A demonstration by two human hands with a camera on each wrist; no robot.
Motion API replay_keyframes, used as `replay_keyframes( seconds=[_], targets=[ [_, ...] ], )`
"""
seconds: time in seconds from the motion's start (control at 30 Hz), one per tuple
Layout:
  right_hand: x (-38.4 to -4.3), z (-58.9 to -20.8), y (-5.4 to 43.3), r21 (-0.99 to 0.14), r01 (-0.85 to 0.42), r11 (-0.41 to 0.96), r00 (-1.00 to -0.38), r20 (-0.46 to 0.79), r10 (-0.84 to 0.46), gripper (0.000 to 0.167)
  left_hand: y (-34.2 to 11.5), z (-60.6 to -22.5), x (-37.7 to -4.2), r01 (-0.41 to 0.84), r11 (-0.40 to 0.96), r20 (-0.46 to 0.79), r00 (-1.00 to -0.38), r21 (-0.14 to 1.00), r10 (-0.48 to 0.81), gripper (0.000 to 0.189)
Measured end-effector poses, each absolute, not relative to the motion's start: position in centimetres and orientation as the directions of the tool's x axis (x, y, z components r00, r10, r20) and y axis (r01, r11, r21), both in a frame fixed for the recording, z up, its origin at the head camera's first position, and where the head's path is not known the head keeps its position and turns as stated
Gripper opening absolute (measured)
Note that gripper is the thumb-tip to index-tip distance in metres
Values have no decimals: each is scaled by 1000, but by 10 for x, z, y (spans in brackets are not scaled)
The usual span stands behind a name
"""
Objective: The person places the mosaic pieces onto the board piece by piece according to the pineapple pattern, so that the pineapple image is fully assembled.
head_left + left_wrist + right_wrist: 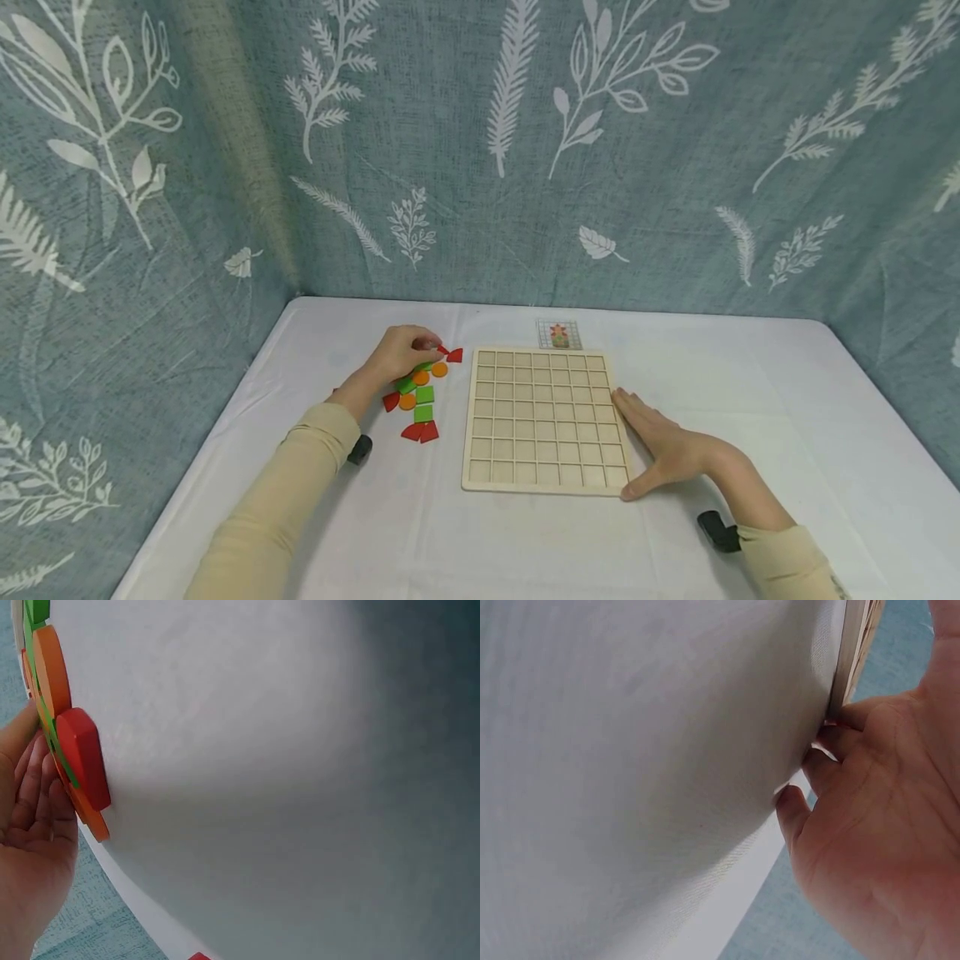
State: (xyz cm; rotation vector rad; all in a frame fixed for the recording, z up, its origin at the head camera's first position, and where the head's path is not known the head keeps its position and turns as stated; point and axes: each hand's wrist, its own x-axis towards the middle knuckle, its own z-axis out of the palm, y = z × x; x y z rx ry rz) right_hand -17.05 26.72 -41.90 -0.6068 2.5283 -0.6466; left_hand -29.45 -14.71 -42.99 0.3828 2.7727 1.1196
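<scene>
At the far end of a small pile of flat coloured pieces, my left hand (401,352) has thumb and fingertips together at a red piece (442,350), which it appears to pinch; the fingers partly hide it. Another red fan-shaped piece (454,356) lies just right of the fingertips. Below the hand are green squares (424,394), orange discs (439,369) and more red pieces (429,432). A wooden grid board (547,490) lies flat to the right. Along its right edge rests my right hand (667,450), fingers extended and thumb spread at the near corner.
Behind the board lies a small card (559,335) printed with a grid and a coloured figure. A white cloth (540,550) covers the table. Patterned blue-green curtains (450,167) stand at the back and sides.
</scene>
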Motion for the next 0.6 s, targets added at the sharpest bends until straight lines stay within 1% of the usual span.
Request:
replay_keyframes(
  seconds=[0.27, 0.4, 0.6],
  targets=[
    [-170, -418, 267, -532, -299, 792, -798, -316, -514, 139, -134, -428, -287, 166, 582, 1, -962, 796, 274, 30],
    [-170, -418, 267, -532, -299, 792, -799, -314, -513, 139, -121, -429, -284, 181, 549, 18, -957, 816, 288, 31],
    [-170, -418, 267, -529, -304, 793, -795, -317, -517, 139, -97, -427, -276, 164, 485, 1, -948, 859, 319, 31]
  ],
)
